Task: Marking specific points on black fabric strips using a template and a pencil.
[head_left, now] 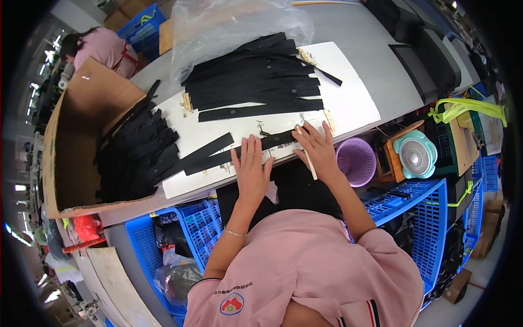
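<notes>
Strip (277,140), long and black, lies near the close edge of a white board (357,103), slanting from 8 o'clock up toward 2; clock directions here run from its middle. The left hand (252,166) rests flat on it, fingers straight and together, thumb apart, clamped on nothing; the right hand (318,155) is at its 3 o'clock end, fingers spread, with a white stick (311,166), pen-like, that seems tucked between the first fingers, though the exact grip is partly hidden.

At 12 o'clock a stack of black strips (250,82) lies side by side in rough rows, a few with small round spots; a clear plastic bag (234,22) sits beyond it; at 9 o'clock a looser heap of strips (136,155) spills from a cardboard box (76,131) onto the board; one more loose strip (211,147) slants at 10 o'clock, just beside the one being handled.

By my judgement the work is partway through; a single strip is in hand, and many lie in both piles; which pile is finished and which is waiting, I cannot tell; nor does it show whether the strip in hand is done.
</notes>
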A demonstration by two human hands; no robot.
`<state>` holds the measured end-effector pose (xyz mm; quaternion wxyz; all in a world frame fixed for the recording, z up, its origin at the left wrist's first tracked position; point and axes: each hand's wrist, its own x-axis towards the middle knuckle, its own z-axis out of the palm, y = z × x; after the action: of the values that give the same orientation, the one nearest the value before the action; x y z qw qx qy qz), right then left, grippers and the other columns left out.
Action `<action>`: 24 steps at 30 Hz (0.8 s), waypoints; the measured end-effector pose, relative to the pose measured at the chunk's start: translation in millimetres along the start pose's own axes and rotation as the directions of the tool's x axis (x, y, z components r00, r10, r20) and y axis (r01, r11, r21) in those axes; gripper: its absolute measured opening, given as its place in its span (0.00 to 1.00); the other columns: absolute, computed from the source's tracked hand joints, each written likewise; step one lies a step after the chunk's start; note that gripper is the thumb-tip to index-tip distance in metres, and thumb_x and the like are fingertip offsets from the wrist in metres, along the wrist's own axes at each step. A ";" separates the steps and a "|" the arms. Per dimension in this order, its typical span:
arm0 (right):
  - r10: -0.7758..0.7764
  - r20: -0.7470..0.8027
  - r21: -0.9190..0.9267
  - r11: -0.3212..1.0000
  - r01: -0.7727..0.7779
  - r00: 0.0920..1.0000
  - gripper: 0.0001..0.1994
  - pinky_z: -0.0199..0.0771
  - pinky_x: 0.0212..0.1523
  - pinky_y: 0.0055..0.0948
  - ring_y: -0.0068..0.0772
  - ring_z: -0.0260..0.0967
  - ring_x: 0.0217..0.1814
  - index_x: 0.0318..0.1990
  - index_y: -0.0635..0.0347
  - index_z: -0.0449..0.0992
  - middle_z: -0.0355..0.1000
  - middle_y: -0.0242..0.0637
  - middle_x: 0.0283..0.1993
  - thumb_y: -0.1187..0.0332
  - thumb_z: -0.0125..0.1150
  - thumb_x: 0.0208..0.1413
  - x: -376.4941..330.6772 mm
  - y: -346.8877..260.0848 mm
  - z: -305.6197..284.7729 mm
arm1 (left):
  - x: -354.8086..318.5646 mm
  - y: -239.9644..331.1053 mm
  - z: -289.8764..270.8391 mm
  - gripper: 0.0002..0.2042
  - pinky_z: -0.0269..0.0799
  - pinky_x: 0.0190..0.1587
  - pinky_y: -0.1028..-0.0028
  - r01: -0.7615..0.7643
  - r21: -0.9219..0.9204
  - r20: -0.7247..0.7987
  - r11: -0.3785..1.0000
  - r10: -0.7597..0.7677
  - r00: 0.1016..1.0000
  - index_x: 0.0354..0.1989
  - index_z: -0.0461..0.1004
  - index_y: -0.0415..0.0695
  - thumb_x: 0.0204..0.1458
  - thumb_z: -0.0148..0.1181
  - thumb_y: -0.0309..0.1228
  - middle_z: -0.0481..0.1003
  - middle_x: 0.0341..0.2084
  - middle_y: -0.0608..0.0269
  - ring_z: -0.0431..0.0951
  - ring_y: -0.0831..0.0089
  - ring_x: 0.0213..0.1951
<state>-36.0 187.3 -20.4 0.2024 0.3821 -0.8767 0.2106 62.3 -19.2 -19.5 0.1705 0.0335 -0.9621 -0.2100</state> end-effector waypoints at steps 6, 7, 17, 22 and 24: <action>0.098 0.107 -0.061 0.994 -0.092 0.989 0.30 0.35 0.81 0.57 0.34 0.59 0.77 0.65 0.50 0.72 0.72 0.31 0.68 0.60 0.71 0.55 -1.8 39.8 -22.7 | -3.1 1.9 -5.6 0.32 0.34 0.74 0.38 0.047 0.102 -0.006 0.994 -0.047 0.999 0.71 0.63 0.37 0.63 0.62 0.41 0.60 0.73 0.47 0.54 0.48 0.76; 0.084 0.115 -0.047 0.996 -0.079 0.990 0.30 0.35 0.81 0.57 0.34 0.59 0.77 0.65 0.50 0.72 0.72 0.31 0.68 0.60 0.71 0.55 -2.9 45.4 -25.8 | -5.5 0.0 -8.7 0.32 0.33 0.73 0.36 0.066 0.130 -0.013 0.989 -0.065 0.998 0.71 0.63 0.37 0.63 0.62 0.41 0.60 0.73 0.47 0.54 0.48 0.76; 0.148 0.015 0.034 0.988 -0.148 0.989 0.26 0.41 0.80 0.55 0.39 0.63 0.75 0.64 0.54 0.73 0.74 0.36 0.66 0.73 0.67 0.55 -6.7 57.2 -17.8 | -35.2 -40.1 -39.3 0.30 0.26 0.74 0.39 0.278 0.118 -0.059 0.953 -0.272 0.960 0.71 0.65 0.40 0.63 0.62 0.39 0.61 0.73 0.53 0.55 0.55 0.76; 0.183 0.057 0.007 0.983 -0.184 0.981 0.22 0.42 0.81 0.51 0.40 0.64 0.74 0.65 0.56 0.73 0.73 0.41 0.66 0.68 0.56 0.63 -1.7 51.9 -22.0 | -40.1 -42.8 -39.5 0.29 0.28 0.74 0.40 0.296 0.084 -0.092 0.952 -0.288 0.953 0.69 0.68 0.42 0.62 0.64 0.38 0.63 0.72 0.54 0.59 0.55 0.74; 0.182 0.065 -0.003 0.983 -0.182 0.981 0.22 0.42 0.81 0.51 0.40 0.64 0.74 0.65 0.56 0.73 0.73 0.41 0.66 0.69 0.57 0.63 -1.7 52.8 -22.3 | -39.8 -43.0 -38.9 0.28 0.29 0.74 0.40 0.291 0.069 -0.113 0.954 -0.282 0.953 0.69 0.69 0.43 0.61 0.64 0.38 0.63 0.71 0.55 0.59 0.55 0.74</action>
<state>-70.5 232.7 -14.2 0.1533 0.3074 -0.9138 0.2169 112.7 -68.1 -16.7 0.1854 0.1905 -0.9452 -0.1894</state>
